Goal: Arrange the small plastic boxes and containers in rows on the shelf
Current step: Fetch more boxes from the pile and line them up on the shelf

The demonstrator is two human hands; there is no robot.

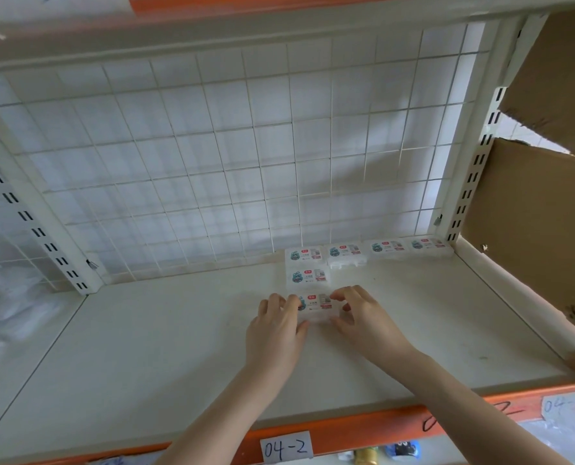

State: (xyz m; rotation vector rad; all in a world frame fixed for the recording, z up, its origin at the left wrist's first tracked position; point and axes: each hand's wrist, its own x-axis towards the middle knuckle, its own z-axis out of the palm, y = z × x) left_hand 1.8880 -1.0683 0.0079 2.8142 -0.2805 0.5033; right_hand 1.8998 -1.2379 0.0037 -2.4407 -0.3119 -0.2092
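Between both hands, a small clear plastic box (316, 308) is being pinched by left hand (276, 325) and right hand (363, 317) on the shelf (145, 347).

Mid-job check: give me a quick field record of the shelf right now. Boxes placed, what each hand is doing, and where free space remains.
back row: four boxes along the wire grid, reaching the right corner
second box: in front of the leftmost back box
box in hand: in front of that one, third in the column
left hand: fingers grip the box's left side
right hand: fingers grip its right side
free space: shelf bare left of the column and in front of the three other back boxes
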